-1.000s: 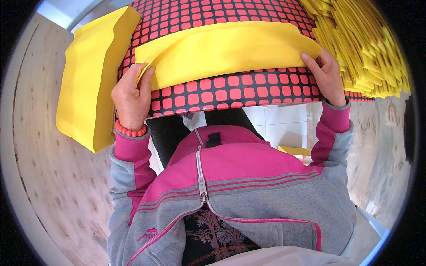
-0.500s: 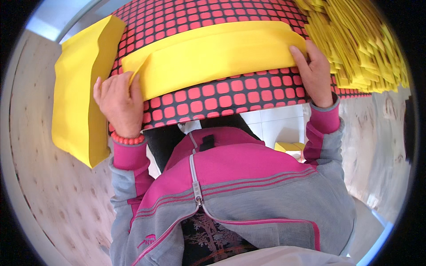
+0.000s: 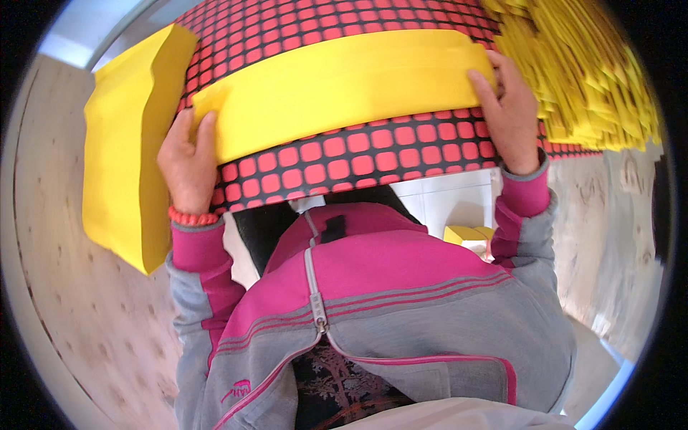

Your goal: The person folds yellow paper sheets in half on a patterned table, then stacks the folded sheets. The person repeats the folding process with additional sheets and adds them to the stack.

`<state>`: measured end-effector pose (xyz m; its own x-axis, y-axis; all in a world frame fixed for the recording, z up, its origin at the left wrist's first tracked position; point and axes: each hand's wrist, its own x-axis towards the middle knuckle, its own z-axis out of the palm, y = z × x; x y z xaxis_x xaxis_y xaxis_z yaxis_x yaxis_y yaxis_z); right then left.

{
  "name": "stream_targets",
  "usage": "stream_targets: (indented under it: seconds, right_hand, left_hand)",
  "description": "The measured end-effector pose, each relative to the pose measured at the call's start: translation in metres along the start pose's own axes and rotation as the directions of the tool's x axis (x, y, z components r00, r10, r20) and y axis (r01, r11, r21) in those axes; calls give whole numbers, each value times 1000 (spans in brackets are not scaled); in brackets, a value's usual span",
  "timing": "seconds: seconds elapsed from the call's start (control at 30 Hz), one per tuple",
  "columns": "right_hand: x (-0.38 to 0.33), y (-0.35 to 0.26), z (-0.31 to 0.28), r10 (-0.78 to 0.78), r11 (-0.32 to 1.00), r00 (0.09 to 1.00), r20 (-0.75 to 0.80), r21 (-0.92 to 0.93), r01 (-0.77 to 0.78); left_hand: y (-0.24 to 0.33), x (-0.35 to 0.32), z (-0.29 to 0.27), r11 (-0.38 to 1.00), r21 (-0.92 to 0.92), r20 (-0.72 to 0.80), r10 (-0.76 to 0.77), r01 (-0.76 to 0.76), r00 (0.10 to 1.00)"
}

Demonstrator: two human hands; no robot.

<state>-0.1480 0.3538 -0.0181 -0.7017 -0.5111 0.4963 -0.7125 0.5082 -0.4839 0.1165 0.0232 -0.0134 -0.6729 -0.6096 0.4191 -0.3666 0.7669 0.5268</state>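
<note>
A long yellow folded strip (image 3: 337,89) of thin flat material, paper or cloth I cannot tell, lies across the red-and-black checked table cover (image 3: 337,147). At its left end, my left hand (image 3: 188,158) has thumb and fingers closed around the edge. My right hand (image 3: 512,115) grips the opposite end, thumb on top and fingers curled behind it. The strip lies flat and its left end looks smooth. Just left of my left hand stands a tall yellow stack or block (image 3: 118,154) with wavy sides.
A thick heap of yellow folded pieces (image 3: 573,79) fills the table's far right corner. Pale wooden boards (image 3: 93,315) flank the table on the left. Below the table's near edge, a small yellow thing (image 3: 466,234) shows near the white tiled floor (image 3: 444,197).
The strip's left corner, earlier lifted and folded over, now lies flat. My left hand has shifted slightly left and its thumb has straightened. My right hand has barely moved.
</note>
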Motion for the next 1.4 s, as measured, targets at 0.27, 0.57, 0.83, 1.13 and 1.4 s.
stream_targets:
  seconds: [0.27, 0.57, 0.83, 1.13, 1.4]
  right_hand:
    - [5, -7, -2, -26, 998, 999, 39, -64, 29]
    - [5, -2, 0, -35, 995, 997, 66, -87, 41]
    - [5, 0, 0, -31, 995, 997, 77, -93, 38]
    - [6, 1, 2, -69, 991, 996, 59, -107, 75]
    - [6, 0, 2, -22, 993, 997, 71, -111, 30]
  left_hand:
    - [-2, -2, -1, 996, 78, -21, -32, 33, 999]
    - [-3, -4, -2, 982, 186, -54, 6, 4, 999]
    - [3, -8, -4, 971, 217, -49, -90, 99, 995]
    - [24, -11, -2, 914, 335, -148, 293, -230, 945]
    - [102, -28, 42, 846, -77, 193, 532, -528, 824]
